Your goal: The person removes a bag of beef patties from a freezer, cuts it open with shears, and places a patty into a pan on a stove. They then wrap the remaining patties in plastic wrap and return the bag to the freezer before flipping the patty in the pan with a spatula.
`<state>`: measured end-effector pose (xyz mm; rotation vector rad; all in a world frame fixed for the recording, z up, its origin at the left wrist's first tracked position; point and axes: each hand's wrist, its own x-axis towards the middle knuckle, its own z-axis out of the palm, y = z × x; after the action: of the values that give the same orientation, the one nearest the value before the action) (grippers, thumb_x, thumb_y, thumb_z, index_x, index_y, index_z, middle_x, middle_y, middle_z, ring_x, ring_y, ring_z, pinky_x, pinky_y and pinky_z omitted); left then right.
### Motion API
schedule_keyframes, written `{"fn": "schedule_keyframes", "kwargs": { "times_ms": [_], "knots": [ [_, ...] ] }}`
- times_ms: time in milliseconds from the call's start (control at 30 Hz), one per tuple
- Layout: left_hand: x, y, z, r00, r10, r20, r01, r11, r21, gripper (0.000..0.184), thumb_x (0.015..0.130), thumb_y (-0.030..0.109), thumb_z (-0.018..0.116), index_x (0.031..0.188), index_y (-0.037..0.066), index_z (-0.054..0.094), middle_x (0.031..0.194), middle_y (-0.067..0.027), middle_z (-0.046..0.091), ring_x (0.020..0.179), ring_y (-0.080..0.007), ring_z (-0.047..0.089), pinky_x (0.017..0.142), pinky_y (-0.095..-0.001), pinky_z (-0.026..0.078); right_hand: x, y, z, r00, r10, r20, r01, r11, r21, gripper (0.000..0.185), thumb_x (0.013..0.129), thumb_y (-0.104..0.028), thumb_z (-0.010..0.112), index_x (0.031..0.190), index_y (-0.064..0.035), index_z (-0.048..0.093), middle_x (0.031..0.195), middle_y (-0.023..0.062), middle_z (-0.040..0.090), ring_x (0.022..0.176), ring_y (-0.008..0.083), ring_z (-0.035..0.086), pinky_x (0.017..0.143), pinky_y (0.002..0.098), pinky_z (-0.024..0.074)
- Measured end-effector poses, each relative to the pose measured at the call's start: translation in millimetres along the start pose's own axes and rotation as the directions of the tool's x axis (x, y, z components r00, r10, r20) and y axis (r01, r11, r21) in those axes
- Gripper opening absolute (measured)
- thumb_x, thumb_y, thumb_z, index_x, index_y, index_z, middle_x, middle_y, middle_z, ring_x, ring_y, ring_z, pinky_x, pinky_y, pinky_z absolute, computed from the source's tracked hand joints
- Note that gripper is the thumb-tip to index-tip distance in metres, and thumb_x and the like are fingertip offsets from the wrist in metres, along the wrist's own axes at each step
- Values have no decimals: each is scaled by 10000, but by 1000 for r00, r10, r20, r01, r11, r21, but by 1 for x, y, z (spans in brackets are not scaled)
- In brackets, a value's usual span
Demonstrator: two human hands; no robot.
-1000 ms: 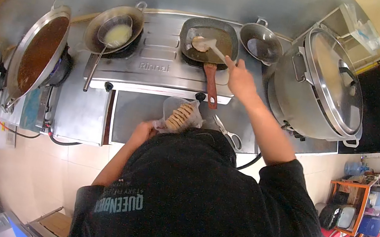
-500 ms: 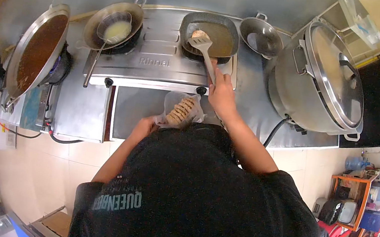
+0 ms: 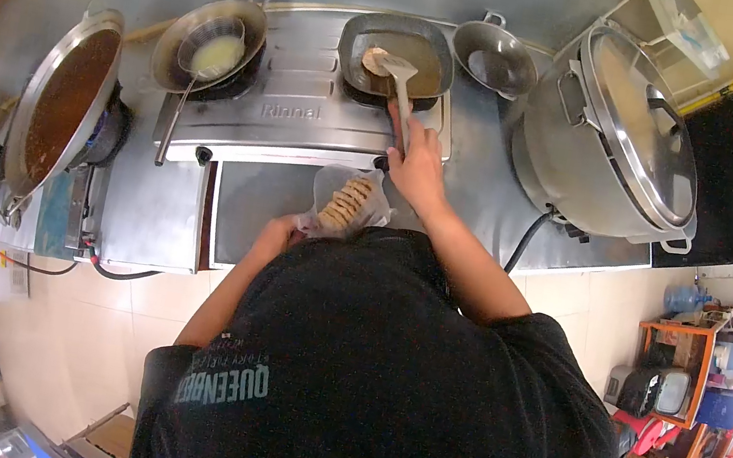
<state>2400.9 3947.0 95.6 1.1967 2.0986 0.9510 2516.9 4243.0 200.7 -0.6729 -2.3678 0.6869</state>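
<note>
Round food piece point(image 3: 375, 60): it lies inside the square pan point(image 3: 444, 50), in the left part, with the spatula point(image 3: 400, 68) at its right side.
Right hand point(image 3: 417, 174): closed on the handle of the spatula, in front of the square pan; whether it touches also the pan handle point(image 3: 394, 112), I cannot tell.
Left hand point(image 3: 282, 230): clamped on the lower edge of the plastic bag point(image 3: 327, 185), apart from the right hand; its fingers are partly hidden.
Plastic bag: open at the top, nearer to the body than the square pan; it holds a row of brown round pieces point(image 3: 346, 204).
Stove point(image 3: 290, 124): under the square pan, and it extends to the left of it.
Wok point(image 3: 166, 47): left of the square pan, on the same stove, with a strainer point(image 3: 218, 54) inside, where a pale yellow content is visible.
Small pan point(image 3: 519, 63): just to the right of the square pan.
Big pot point(image 3: 542, 167): farther right than the small pan, seen from the square pan, with its glass lid point(image 3: 632, 139) on.
Wide pan point(image 3: 36, 87): far left of the square pan, with brown liquid point(image 3: 71, 98) inside.
</note>
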Motion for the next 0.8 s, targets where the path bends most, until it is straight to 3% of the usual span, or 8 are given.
{"fn": "schedule_keyframes", "kwargs": {
  "times_ms": [100,200,333,433,500,633,700,800],
  "knots": [
    [-1,10,-3,999,-40,-21,39,997,-61,224,933,67,608,1139,106,686,949,-218,704,842,-378,685,765,-412,530,-3,-2,-4,999,-31,-9,31,999,-33,666,796,-84,754,1393,-39,461,1141,257,541,1098,474,535,936,539,460],
    [3,0,-2,996,-77,45,77,997,5,218,930,86,622,1140,104,679,945,-227,696,830,-392,681,757,-417,529,-3,0,-1,1000,8,-12,-8,999,-35,633,800,-40,725,1386,-40,486,1142,251,542,1088,468,537,936,529,462],
    [5,-12,3,999,-38,29,38,999,14,221,925,89,627,1140,100,676,954,-230,697,831,-396,682,747,-420,525,-2,3,0,997,-69,-27,68,997,-31,588,803,52,648,1369,-49,524,1129,242,544,1064,451,542,928,529,460],
    [5,-13,3,1000,-24,14,24,1000,10,220,926,93,627,1139,104,678,960,-231,698,858,-403,691,754,-432,527,-2,3,4,992,-119,-45,116,991,-58,617,802,77,619,1395,-60,521,1115,229,546,1049,436,543,923,528,456],
    [4,-4,-1,994,-97,40,97,995,-3,218,929,89,619,1138,98,681,989,-233,703,920,-428,691,774,-458,531,-2,5,7,987,-150,-58,146,986,-81,635,802,77,616,1413,-68,516,1106,222,547,1041,428,543,922,528,453],
    [1,7,-3,994,-97,44,99,994,-47,224,927,73,609,1138,91,682,1023,-230,708,982,-445,678,802,-470,534,-3,-5,-5,997,-76,9,77,993,-89,681,801,34,658,1450,-79,484,1135,220,545,1071,423,534,940,517,450],
    [1,4,-3,1000,-2,30,3,999,-50,234,925,61,604,1143,88,684,1030,-221,715,986,-450,673,816,-461,535,-4,-6,-9,997,-65,47,69,994,-81,699,802,10,684,1461,-80,468,1158,228,544,1093,429,530,958,512,449],
    [0,5,-3,1000,12,21,-11,999,-40,240,924,52,601,1144,95,688,1021,-221,715,989,-447,675,826,-452,534,-4,-2,-9,997,-61,46,59,997,44,738,806,-59,744,1470,-48,422,1251,252,531,1190,447,508,1023,490,438]
  ]
}}
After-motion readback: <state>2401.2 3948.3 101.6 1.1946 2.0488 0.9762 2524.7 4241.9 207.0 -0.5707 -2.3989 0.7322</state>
